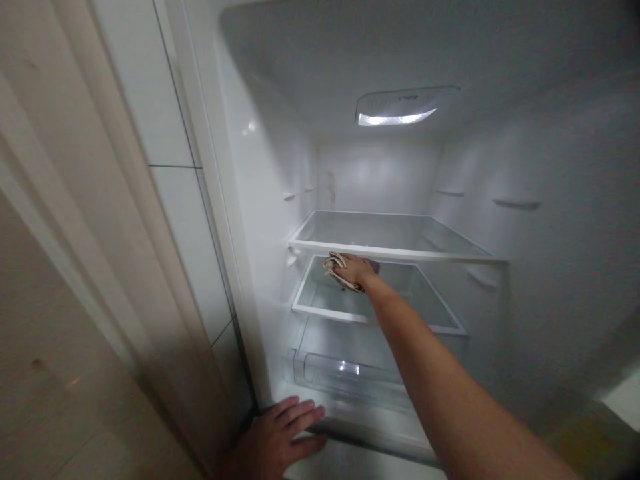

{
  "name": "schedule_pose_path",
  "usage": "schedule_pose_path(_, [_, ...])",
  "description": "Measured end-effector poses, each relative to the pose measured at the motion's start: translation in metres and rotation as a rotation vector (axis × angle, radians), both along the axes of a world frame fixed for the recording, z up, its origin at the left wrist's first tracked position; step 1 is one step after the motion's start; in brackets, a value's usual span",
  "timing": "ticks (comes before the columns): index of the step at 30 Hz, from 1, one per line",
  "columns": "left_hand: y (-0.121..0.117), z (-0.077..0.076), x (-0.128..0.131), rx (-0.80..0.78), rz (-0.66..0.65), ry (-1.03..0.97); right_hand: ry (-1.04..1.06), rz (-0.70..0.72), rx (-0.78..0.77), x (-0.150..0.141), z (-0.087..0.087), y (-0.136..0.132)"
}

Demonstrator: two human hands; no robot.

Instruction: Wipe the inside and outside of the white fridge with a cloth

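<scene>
White fridge base nearest, with left hand spread just beside it — holding nothing, contact not clear. Deeper in, at the lower glass shelf: cloth, held bunched by right hand. Best spread flat under the palm, pressed evenly — knuckles kept clear of the front edge of the upper shelf.

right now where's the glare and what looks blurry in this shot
Head view: the lamp glares white, with small bright reflections on the clear drawer front; head view: the fridge ceiling sits in dim grey shade; head view: the left hand and the cloth look soft, fine detail smeared.
</scene>
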State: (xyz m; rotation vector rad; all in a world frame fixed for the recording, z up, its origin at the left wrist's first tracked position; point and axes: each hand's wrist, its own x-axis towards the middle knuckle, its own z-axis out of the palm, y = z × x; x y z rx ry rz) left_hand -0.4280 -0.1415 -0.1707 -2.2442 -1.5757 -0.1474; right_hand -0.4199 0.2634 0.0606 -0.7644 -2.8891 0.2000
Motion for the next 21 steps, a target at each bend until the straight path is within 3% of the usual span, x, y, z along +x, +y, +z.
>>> schedule_pose_path(6, [0.001, 0.009, 0.001, 0.044, -0.027, 0.028, 0.017, -0.203, 0.024, 0.091, 0.002, 0.049])
schedule_pose_path(9, [0.001, 0.014, 0.001, 0.05, -0.029, 0.013, 0.035, -0.252, 0.034, 0.128, 0.003, 0.05])
schedule_pose_path(12, [0.001, 0.008, 0.001, -0.008, -0.019, -0.019, 0.048, -0.218, 0.027, 0.146, 0.003, 0.034])
schedule_pose_path(17, [0.002, -0.015, -0.001, -0.156, 0.071, -0.123, 0.074, -0.124, 0.004, 0.135, 0.005, -0.012])
schedule_pose_path(21, [0.003, -0.019, -0.002, -0.187, 0.056, -0.172, 0.109, -0.11, -0.06, 0.083, 0.006, -0.071])
